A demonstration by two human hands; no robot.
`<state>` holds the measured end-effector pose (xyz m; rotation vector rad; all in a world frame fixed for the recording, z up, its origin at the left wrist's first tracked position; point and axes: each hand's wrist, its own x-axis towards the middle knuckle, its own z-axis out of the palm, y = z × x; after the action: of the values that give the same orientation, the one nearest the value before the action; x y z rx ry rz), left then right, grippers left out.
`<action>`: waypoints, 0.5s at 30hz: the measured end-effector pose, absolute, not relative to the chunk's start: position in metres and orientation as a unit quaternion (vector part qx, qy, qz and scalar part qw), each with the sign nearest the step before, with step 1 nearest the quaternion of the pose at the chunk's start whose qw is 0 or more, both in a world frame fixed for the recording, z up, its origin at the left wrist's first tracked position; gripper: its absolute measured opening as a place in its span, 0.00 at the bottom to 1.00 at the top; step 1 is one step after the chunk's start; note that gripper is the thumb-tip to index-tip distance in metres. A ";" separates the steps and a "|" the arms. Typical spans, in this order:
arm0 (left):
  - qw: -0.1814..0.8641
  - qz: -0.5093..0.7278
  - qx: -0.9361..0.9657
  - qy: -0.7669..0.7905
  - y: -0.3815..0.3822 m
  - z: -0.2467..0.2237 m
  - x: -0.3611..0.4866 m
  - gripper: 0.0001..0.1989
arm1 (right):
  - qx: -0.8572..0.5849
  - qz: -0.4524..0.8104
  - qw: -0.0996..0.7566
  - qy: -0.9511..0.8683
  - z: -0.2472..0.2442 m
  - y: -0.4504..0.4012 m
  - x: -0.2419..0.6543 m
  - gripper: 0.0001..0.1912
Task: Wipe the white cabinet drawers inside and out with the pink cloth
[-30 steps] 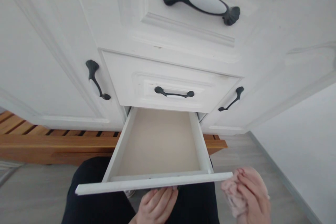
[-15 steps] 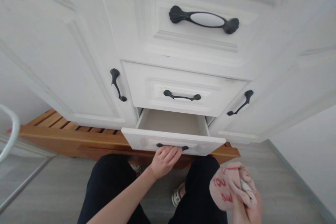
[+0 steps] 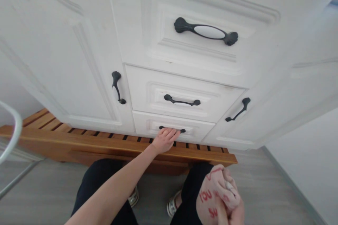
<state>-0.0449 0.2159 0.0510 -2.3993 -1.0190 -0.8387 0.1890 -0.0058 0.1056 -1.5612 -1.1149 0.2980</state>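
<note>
My left hand (image 3: 164,140) rests on the dark handle (image 3: 182,130) of the bottom drawer (image 3: 198,130), its fingers curled over the grip. That drawer sits flush in the white cabinet (image 3: 169,72). Bunched up in my right hand (image 3: 236,214) is a pinkish cloth (image 3: 206,202) with red lettering, held low by my right knee. Above the bottom drawer are a middle drawer (image 3: 211,103) and a larger top drawer (image 3: 206,3), both shut, each with a black handle and a white inlay.
Cabinet doors with upright black handles flank the drawers, a left handle (image 3: 116,88) and a right handle (image 3: 239,110). The cabinet stands on a slatted wooden bench (image 3: 87,144). A white curved bar (image 3: 16,130) is at the left edge. Grey floor (image 3: 253,179) lies below.
The bottom drawer, pulled out before, has been pushed in by my left hand and is now closed. My right hand with the cloth has shifted left and slightly down.
</note>
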 end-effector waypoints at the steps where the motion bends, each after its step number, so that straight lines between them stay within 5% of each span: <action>1: 0.203 -0.302 -0.859 -0.361 0.218 0.049 -0.045 0.24 | -0.667 0.125 0.571 -0.462 0.109 -0.003 0.186 0.32; 10: 0.182 -0.309 -0.850 -0.386 0.203 0.054 -0.041 0.27 | -0.664 0.157 0.547 -0.485 0.121 0.012 0.159 0.33; 15: 0.154 -0.307 -0.845 -0.410 0.129 0.009 -0.067 0.26 | -0.643 0.133 0.501 -0.563 0.142 0.053 0.156 0.33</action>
<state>-0.0673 0.1287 0.0086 -2.4212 -1.1755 -0.8812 0.1559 0.0533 0.1421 -1.5557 -1.3621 0.3216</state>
